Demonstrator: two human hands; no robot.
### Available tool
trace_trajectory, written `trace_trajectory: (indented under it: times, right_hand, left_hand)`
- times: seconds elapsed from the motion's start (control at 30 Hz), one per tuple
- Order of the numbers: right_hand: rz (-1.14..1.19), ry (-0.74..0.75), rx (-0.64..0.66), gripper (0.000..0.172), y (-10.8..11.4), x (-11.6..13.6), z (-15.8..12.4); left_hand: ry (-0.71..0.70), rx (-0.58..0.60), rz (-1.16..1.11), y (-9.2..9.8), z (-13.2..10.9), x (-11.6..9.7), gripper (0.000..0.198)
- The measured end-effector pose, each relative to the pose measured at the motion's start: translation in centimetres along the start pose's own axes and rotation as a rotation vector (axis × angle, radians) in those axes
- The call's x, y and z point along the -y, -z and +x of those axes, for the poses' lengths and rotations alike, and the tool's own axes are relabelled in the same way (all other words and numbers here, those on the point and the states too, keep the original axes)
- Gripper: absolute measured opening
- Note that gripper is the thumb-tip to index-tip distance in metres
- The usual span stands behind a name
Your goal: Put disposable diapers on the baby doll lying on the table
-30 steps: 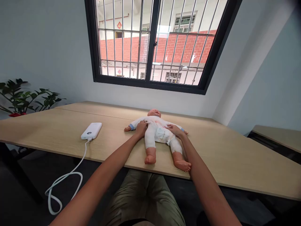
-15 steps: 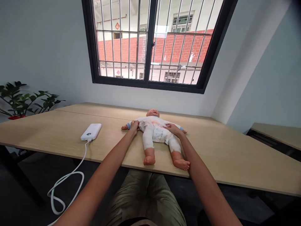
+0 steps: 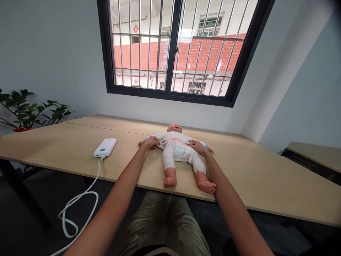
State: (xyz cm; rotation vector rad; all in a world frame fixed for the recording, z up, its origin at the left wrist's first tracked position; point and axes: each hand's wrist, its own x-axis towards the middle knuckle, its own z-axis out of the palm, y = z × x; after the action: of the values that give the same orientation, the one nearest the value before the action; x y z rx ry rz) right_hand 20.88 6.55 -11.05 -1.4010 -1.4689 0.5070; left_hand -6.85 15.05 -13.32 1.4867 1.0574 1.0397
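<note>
A baby doll (image 3: 176,151) lies on its back on the light wood table (image 3: 247,174), head away from me and feet toward me. It wears a white garment with a diaper showing at the hips. My left hand (image 3: 151,142) curls over the doll's sleeved arm on the left side of the view. My right hand (image 3: 196,145) lies flat on the garment by the doll's other arm, holding nothing. A white power bank (image 3: 104,147) lies left of the doll, about a hand's reach from my left hand.
A white cable (image 3: 80,202) runs from the power bank over the table's front edge and loops down toward the dark floor. A green potted plant (image 3: 29,113) stands at the far left. A barred window is behind the table, and another table's corner shows at right.
My left hand has moved left, from the doll's chest out onto its arm. My right hand stays in nearly the same place. The doll and power bank have not visibly moved.
</note>
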Motion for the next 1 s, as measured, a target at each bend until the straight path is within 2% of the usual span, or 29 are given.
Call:
trace_trajectory:
  times: [0.13, 0.27, 0.4, 0.5, 0.6, 0.7, 0.77, 0.83, 0.9, 1.0]
  right_hand:
    - [-0.005, 0.027, -0.080, 0.034, -0.1, 0.1, -0.4]
    - [-0.010, 0.052, -0.139, 0.035, -0.2, 0.1, -0.9]
    - [-0.017, 0.060, -0.139, 0.034, -0.3, -0.1, -0.9]
    - [-0.023, 0.060, -0.106, 0.031, -0.3, 0.0, -0.5]
    - [-0.030, 0.073, -0.097, 0.032, -0.3, 0.7, 0.2]
    - [-0.023, 0.203, -0.090, 0.034, -1.0, 2.5, 0.8]
    - [-0.001, 0.319, -0.002, 0.034, -2.2, 3.8, 0.8]
    - [-0.036, 0.380, 0.147, 0.031, -4.0, 4.9, 0.6]
    - [-0.179, 0.409, 0.282, 0.025, -5.9, 5.6, 0.2]
    - [-0.507, 0.447, 0.358, 0.019, -8.1, 6.1, -0.2]
  left_hand:
    - [0.049, -0.054, 0.018, 0.2, 0.0, -0.3, 0.016]
    - [-0.009, -0.185, 0.016, 0.0, 0.4, 0.0, 0.018]
    - [-0.090, -0.307, -0.024, 0.1, 1.0, 0.2, 0.011]
    - [-0.157, -0.309, -0.067, -0.1, 1.1, -0.2, 0.006]
    - [-0.212, -0.289, -0.118, -0.3, 1.0, -0.8, 0.011]
    - [-0.239, -0.279, -0.167, -0.4, 0.8, -1.1, 0.021]
    - [-0.253, -0.266, -0.196, -0.4, 0.7, -1.3, 0.026]
    - [-0.276, -0.240, -0.221, -0.5, 0.5, -1.4, 0.028]
    - [-0.307, -0.198, -0.230, -0.8, 0.3, -1.7, 0.030]
    - [-0.354, -0.104, -0.207, -1.8, -0.2, -2.3, 0.031]
